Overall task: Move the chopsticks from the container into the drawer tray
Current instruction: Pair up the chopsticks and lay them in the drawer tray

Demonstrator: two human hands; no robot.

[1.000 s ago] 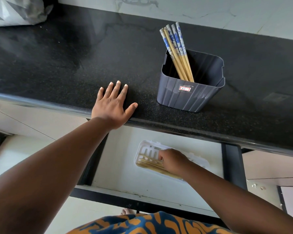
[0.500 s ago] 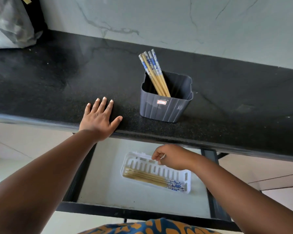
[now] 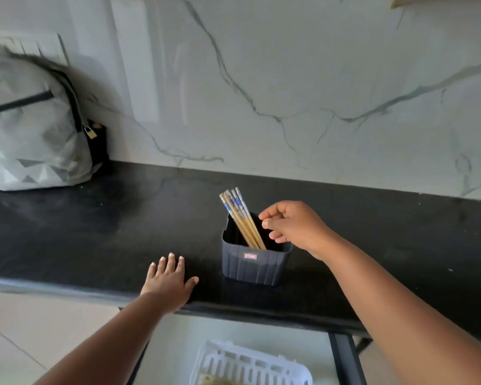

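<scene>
Several chopsticks (image 3: 240,218) stand tilted in the dark container (image 3: 254,263) on the black counter (image 3: 95,232); right hand (image 3: 292,225) hovers just right of their tops, fingers loosely curled, holding nothing; left hand (image 3: 170,280) lies flat, fingers spread, on the counter edge left of the container; white tray (image 3: 250,365) in the drawer (image 3: 342,357) below both hands, chopsticks partly visible inside; grey backpack (image 3: 31,129) far left.

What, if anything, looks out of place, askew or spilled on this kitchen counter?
Only the grey backpack with its small padlock, an unusual thing on a black counter. The chopsticks lean in the upright container, as expected. Nothing is spilled or damaged.
</scene>
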